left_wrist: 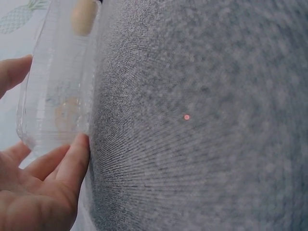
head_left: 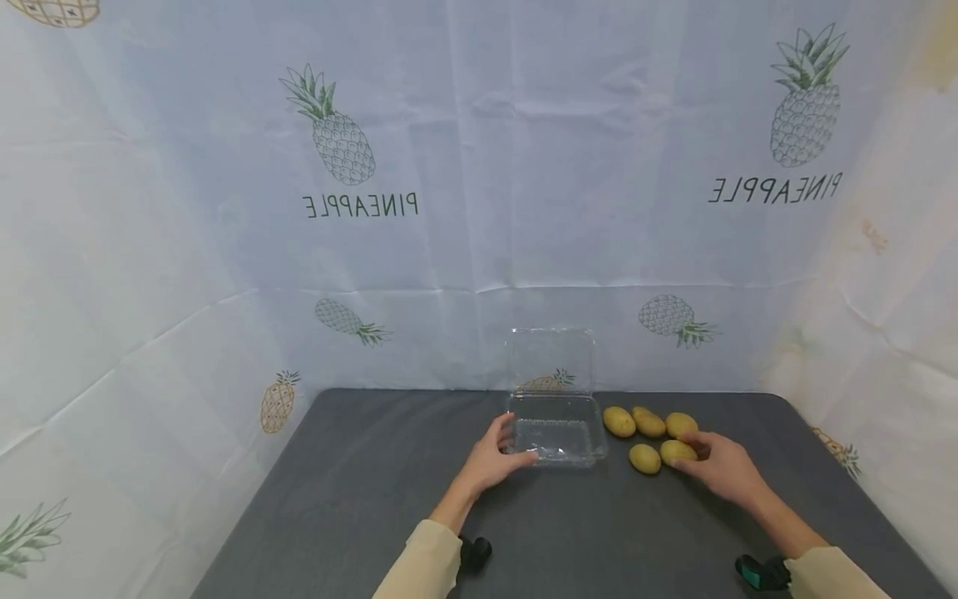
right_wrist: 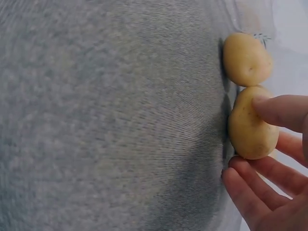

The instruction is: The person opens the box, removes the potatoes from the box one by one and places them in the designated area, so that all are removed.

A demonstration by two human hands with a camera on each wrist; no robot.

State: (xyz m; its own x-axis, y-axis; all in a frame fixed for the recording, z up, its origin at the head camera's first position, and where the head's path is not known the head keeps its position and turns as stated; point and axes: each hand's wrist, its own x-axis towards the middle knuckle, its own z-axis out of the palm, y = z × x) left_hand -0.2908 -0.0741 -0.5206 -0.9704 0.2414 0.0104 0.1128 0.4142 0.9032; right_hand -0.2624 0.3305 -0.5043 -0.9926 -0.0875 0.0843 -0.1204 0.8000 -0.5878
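A clear plastic clamshell container [head_left: 557, 441] sits on the table with its lid [head_left: 550, 358] raised at the back. My left hand [head_left: 490, 457] rests against its left front corner, fingers along the side and thumb by the front edge. In the left wrist view the fingertips [left_wrist: 79, 144] touch the container's wall, fingers fairly straight. My right hand [head_left: 722, 466] holds a yellow potato [right_wrist: 252, 130] between thumb and fingers, low at the tabletop. A second potato [right_wrist: 246, 58] lies right beside the held one. More potatoes [head_left: 619, 422] are grouped to the right of the container.
The dark grey table [head_left: 359, 499] has rounded back corners. Behind it and along the sides hangs a pale pineapple-print cloth [head_left: 479, 241]. Dark wrist devices [head_left: 473, 553] are worn below both hands, near the cream sleeves.
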